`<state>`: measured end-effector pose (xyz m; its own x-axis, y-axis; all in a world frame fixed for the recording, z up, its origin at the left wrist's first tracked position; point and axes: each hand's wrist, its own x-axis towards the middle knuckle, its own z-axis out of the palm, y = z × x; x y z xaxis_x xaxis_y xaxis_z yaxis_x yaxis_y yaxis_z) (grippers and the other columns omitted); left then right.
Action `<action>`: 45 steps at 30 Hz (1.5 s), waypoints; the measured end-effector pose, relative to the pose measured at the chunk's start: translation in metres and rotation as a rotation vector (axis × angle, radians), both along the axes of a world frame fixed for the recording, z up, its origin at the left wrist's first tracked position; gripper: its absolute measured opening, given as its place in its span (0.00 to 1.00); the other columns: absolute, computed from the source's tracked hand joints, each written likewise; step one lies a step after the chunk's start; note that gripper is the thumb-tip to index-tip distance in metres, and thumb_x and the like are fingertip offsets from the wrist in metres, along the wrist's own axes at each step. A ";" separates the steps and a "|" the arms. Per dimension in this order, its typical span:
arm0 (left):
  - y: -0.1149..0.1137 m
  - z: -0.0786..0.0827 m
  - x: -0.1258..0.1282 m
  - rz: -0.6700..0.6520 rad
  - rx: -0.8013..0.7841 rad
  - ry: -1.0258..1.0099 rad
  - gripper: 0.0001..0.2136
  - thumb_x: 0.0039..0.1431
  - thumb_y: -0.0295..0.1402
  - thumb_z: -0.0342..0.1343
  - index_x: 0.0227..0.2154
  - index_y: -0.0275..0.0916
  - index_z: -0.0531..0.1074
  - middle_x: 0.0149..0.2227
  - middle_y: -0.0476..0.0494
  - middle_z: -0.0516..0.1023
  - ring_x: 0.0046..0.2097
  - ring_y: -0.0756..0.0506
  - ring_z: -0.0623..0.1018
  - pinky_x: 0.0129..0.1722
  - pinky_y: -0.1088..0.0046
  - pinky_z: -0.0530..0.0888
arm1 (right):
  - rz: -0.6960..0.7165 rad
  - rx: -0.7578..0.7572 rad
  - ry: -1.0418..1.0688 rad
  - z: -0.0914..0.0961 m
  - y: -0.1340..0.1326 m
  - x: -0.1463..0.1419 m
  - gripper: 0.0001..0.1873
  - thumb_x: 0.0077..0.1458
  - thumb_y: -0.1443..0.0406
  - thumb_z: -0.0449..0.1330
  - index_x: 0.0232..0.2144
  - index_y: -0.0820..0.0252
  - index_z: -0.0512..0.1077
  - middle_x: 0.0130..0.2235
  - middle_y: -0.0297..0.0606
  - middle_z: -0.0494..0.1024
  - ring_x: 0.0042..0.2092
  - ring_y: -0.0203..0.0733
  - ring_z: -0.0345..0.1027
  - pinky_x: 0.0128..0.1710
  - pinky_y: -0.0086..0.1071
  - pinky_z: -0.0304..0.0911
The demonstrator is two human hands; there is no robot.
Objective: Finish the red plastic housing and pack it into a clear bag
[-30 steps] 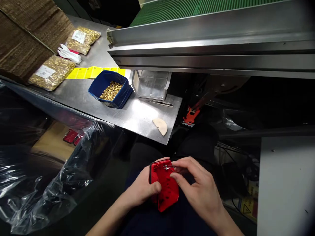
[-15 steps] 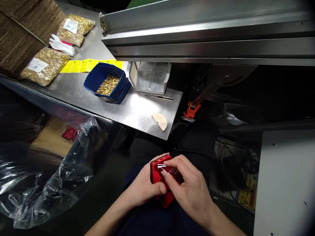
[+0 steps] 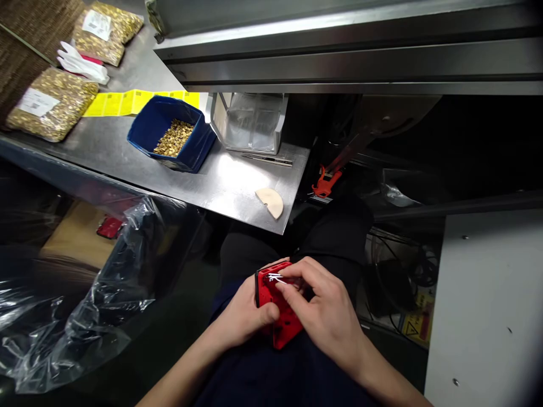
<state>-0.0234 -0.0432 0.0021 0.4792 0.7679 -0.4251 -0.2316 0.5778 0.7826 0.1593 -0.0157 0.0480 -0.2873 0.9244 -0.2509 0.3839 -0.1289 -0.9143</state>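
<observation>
A red plastic part (image 3: 278, 305) with small holes rests over my lap, low in the middle of the view. My left hand (image 3: 244, 317) is wrapped round its left side, thumb on the face. Fingers of my right hand (image 3: 328, 316) pinch a small shiny metal pin (image 3: 275, 277) against the part's top edge. A blue bin (image 3: 169, 141) of small brass pieces stands on the steel table (image 3: 229, 189) above my hands.
A clear bin (image 3: 250, 130), a thin metal tool (image 3: 267, 160) and a pale half-disc (image 3: 270, 202) lie on the table. Bags of brass pieces (image 3: 46, 104), yellow labels (image 3: 127, 103) and white gloves (image 3: 80, 63) sit at left. Plastic sheeting (image 3: 76, 316) over a box with red parts fills the lower left. A conveyor frame (image 3: 339, 51) runs overhead.
My right hand has closed in over the red part and pressed the pin at its top edge. The view has tilted down, so the table has slid up and left.
</observation>
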 end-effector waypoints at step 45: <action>-0.001 0.011 0.001 -0.007 -0.098 -0.258 0.46 0.48 0.59 0.68 0.64 0.42 0.59 0.56 0.33 0.73 0.57 0.32 0.74 0.58 0.54 0.69 | 0.088 -0.015 -0.205 0.022 -0.002 0.015 0.02 0.60 0.66 0.63 0.37 0.52 0.74 0.31 0.29 0.73 0.28 0.34 0.65 0.27 0.29 0.61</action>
<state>-0.0220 -0.0445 0.0136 0.5862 0.7255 -0.3607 -0.4119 0.6502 0.6384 0.1746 -0.0174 0.0697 -0.3078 0.8940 -0.3257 0.5720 -0.0997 -0.8142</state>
